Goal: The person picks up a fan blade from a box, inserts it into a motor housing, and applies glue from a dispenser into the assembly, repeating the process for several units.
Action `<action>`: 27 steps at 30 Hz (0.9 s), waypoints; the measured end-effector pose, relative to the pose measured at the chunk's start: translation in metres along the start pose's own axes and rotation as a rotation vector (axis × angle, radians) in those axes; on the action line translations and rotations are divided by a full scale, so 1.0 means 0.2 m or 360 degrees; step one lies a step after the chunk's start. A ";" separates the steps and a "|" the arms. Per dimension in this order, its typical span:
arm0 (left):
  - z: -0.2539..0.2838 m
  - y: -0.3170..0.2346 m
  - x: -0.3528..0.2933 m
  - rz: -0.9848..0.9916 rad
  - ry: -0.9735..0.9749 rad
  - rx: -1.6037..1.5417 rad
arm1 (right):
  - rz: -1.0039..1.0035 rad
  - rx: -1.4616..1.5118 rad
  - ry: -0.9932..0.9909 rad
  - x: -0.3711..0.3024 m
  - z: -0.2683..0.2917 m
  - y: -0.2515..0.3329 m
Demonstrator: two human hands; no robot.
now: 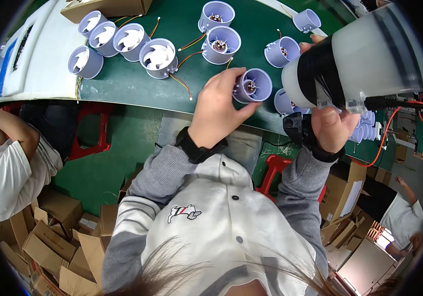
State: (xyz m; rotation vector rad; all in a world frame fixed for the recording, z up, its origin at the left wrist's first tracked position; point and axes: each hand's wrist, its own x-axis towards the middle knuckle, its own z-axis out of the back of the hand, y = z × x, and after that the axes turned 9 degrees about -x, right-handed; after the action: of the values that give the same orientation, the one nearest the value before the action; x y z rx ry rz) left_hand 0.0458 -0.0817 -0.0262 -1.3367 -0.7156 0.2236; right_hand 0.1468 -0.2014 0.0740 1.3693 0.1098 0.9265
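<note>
My left hand (216,106) is closed around a lavender fan housing (265,88), fingers and thumb on its outer wall. The housing's mouth faces up and shows a small motor core inside. My right hand (331,129) grips a large whitish translucent cylinder (371,54) wrapped in black tape (322,71), with its thumb below and fingertips above. A black cable (399,103) meets the cylinder's lower side. Partly hidden behind this cylinder is another lavender housing (282,102). Each wrist wears a black strap, and a small black camera (295,126) sits at the right one.
Several housings with white fan blades (159,56) stand at left on the green table (127,91). Bladeless housings (222,45) with coloured wires stand farther back. Red stools (273,172), cardboard boxes (53,241) and two other people (16,172) are around the table.
</note>
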 end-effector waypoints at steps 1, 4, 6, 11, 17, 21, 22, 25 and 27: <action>0.03 -0.01 -0.02 0.0162 0.0036 -0.0104 | -0.0011 0.0009 0.0001 0.00 -0.03 -0.01; 0.05 0.03 -0.04 -0.0069 0.0020 0.0003 | -0.0078 0.0084 0.0062 -0.01 -0.11 -0.02; 0.05 0.05 -0.05 -0.0174 0.0001 0.0049 | -0.0121 0.0109 0.0110 -0.02 -0.15 -0.03; 0.04 0.07 -0.04 -0.0301 -0.0071 0.0121 | -0.0002 0.0088 0.0128 -0.03 -0.20 -0.11; 0.04 0.07 -0.04 -0.0309 -0.0045 0.0067 | 0.0153 0.0087 0.0004 -0.03 -0.21 -0.16; 0.04 0.07 -0.04 -0.0335 -0.0036 0.0073 | 0.0056 0.0058 0.0036 -0.05 -0.21 -0.13; 0.04 0.07 -0.04 -0.0333 -0.0035 0.0071 | 0.0036 0.0052 0.0040 -0.05 -0.21 -0.13; 0.03 0.08 -0.04 -0.0363 -0.0045 0.0128 | 0.0022 0.0009 0.0036 -0.05 -0.21 -0.13; 0.03 0.07 -0.04 -0.0370 -0.0052 0.0130 | 0.0015 -0.0012 0.0032 -0.05 -0.20 -0.13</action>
State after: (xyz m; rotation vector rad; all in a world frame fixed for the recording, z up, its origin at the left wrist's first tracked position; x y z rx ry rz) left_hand 0.0394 -0.0778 -0.0428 -1.1639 -0.8735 0.0875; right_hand 0.1294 -0.1741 0.0375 1.3547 0.1149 0.9478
